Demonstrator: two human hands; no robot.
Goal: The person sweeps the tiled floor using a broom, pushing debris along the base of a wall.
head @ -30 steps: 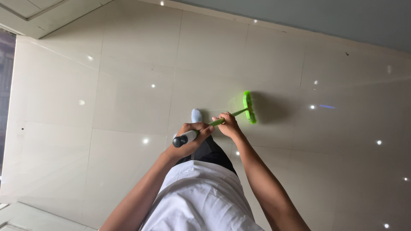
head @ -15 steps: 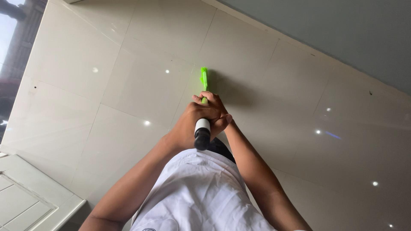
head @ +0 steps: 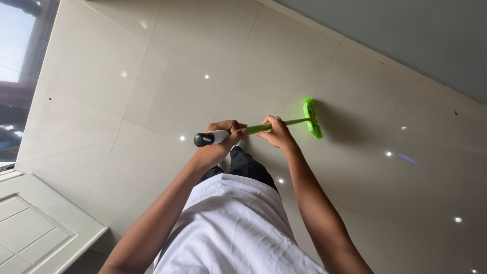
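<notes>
One mop (head: 284,123) lay across the tiled floor (head: 167,91). Two hands gripped its handle: left hand (head: 223,138) wrapped near the black end, right hand (head: 276,133) closed nearer the green head.

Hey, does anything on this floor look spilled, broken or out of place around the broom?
Nothing stands out. Both hands, left hand and right hand, grip the green broom, whose head rests on the glossy tile floor. The tiles look dry and unbroken; the bright dots are only light reflections.
</notes>
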